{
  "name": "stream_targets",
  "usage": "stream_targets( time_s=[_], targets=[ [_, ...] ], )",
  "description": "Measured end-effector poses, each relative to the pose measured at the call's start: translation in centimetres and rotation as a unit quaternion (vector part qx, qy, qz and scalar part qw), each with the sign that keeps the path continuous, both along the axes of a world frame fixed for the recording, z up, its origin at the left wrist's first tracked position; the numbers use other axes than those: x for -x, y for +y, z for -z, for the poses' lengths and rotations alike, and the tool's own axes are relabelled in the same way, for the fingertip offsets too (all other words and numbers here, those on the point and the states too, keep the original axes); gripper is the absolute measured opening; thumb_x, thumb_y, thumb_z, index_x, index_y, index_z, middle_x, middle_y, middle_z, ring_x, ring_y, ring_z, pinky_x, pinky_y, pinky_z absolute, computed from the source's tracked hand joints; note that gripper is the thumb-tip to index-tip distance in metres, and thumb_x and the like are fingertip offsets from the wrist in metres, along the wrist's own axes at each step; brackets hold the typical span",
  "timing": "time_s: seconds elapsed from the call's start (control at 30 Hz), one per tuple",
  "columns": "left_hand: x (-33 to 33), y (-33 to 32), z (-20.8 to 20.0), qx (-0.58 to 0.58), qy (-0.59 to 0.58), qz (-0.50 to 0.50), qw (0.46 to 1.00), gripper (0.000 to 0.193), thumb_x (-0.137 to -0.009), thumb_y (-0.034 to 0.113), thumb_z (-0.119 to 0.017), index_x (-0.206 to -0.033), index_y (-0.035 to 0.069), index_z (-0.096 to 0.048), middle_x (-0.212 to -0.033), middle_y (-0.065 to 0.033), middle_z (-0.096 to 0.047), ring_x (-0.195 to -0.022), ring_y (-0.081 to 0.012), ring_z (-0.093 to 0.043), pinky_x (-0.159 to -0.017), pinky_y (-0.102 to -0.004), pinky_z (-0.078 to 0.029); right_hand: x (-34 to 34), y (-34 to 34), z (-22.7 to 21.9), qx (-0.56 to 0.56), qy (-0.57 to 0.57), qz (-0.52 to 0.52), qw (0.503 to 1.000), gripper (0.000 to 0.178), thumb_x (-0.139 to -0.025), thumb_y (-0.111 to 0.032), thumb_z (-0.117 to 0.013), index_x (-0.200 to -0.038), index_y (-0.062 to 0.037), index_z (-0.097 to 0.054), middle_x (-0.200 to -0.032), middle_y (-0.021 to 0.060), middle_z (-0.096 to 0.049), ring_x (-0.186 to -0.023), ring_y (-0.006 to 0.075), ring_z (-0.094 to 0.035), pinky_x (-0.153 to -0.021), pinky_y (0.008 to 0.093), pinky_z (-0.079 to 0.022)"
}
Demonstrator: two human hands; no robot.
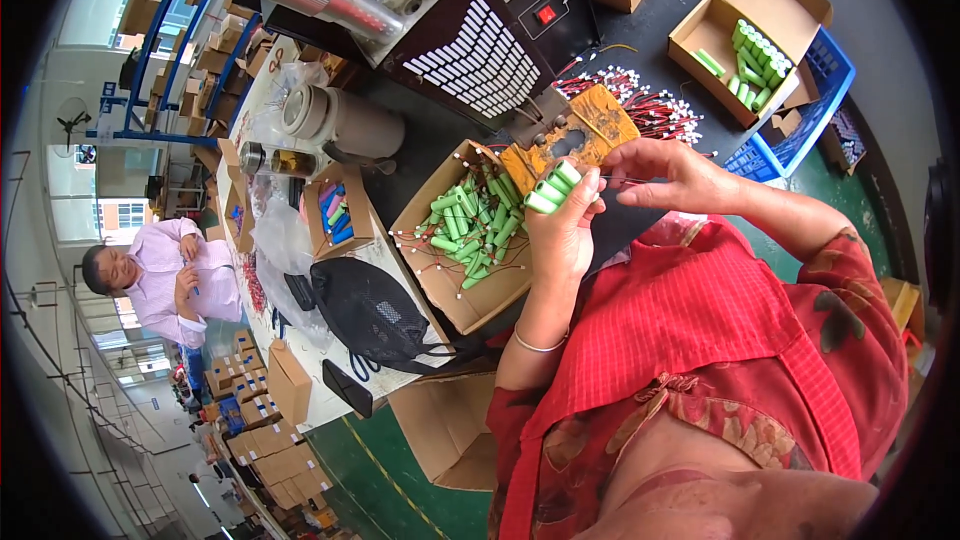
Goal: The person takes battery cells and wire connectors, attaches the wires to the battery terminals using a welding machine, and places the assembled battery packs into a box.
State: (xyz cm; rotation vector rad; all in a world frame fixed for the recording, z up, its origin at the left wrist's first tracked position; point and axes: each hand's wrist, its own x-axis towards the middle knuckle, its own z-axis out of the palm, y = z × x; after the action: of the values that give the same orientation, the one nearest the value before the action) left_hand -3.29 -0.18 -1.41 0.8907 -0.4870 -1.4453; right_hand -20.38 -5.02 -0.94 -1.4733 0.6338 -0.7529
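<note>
My left hand (562, 230) is closed around several green cylindrical battery cells (553, 186), their ends facing up. Close beside it, my right hand (672, 178) has its thumb and fingers drawn together at a thin dark wire (622, 179) near the cells. Just beyond both hands lies a worn orange-yellow block (605, 120) with dark scorch marks, below the machine's tip. To the left, an open cardboard box (420, 285) holds many green cells with thin leads. Red wires with white connectors (650, 105) lie spread behind the block.
A black machine with a slotted panel (475, 60) stands ahead. At the far right, green cells fill part of a cardboard box (700, 25) on a blue crate (835, 65). Leftward are a grey jug (355, 125), a black mesh bag (370, 310), a phone (347, 387) and another person (185, 275).
</note>
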Motion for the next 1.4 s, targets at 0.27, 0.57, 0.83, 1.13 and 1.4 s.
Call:
stream_targets(
  time_s=[0.27,0.57,0.83,1.13,1.4],
  targets=[
    [-3.3,-2.3,0.3,0.14,-0.48,-0.066,0.863,0.02,-0.073,0.003,-0.069,-0.091,-0.004,-0.062,-0.079,-0.0054,-0.061,-0.067,-0.0099,-0.057,-0.06,-0.0226,-0.045,-2.0,-4.3,-1.6,-0.044,0.091,-0.001,0.995,0.017,-0.084,-0.019,-0.061,-0.081,-0.0017,-0.061,-0.064,-0.0028,-0.054,-0.059,0.0036,-0.048,-0.052,0.0203,-0.04],
    [-3.1,-3.7,0.3,0.123,-0.565,-0.049,0.815,0.028,-0.07,0.002,-0.071,-0.095,-0.005,-0.062,-0.081,-0.0086,-0.064,-0.072,-0.0099,-0.058,-0.065,-0.0233,-0.046,-3.3,-6.1,-2.0,-0.004,0.137,-0.025,0.99,0.017,-0.081,-0.016,-0.063,-0.074,-0.0009,-0.062,-0.062,-0.0036,-0.055,-0.058,0.0026,-0.047,-0.052,0.0216,-0.04],
    [-2.9,-4.1,0.5,0.173,-0.611,-0.088,0.768,0.018,-0.071,0.007,-0.069,-0.086,0.0,-0.063,-0.073,-0.0113,-0.061,-0.066,-0.0241,-0.061,-0.06,-0.0317,-0.046,-2.8,-6.1,-1.8,0.01,0.149,-0.026,0.989,0.02,-0.082,-0.02,-0.064,-0.077,-0.0002,-0.062,-0.064,-0.0026,-0.056,-0.06,0.0034,-0.047,-0.055,0.0214,-0.041],
    [-4.2,-1.3,-2.2,0.001,-0.162,0.09,0.983,0.029,-0.075,0.001,-0.068,-0.101,-0.003,-0.057,-0.085,-0.0088,-0.064,-0.057,-0.0041,-0.051,-0.047,-0.0157,-0.038,0.3,-4.8,-2.4,0.124,0.115,-0.15,0.974,0.015,-0.082,-0.015,-0.062,-0.087,-0.0004,-0.064,-0.074,0.006,-0.062,-0.066,0.0125,-0.059,-0.059,0.0261,-0.048],
    [-3.4,-2.2,-0.3,0.05,-0.27,-0.009,0.961,0.027,-0.074,-0.001,-0.067,-0.098,-0.005,-0.054,-0.081,-0.0068,-0.063,-0.073,-0.0101,-0.06,-0.069,-0.0201,-0.048,-1.6,-4.1,1.4,0.483,0.048,0.145,0.863,0.012,-0.073,-0.003,-0.064,-0.084,-0.0012,-0.059,-0.073,0.0092,-0.058,-0.067,0.0236,-0.06,-0.058,0.0305,-0.048]
  ],
)
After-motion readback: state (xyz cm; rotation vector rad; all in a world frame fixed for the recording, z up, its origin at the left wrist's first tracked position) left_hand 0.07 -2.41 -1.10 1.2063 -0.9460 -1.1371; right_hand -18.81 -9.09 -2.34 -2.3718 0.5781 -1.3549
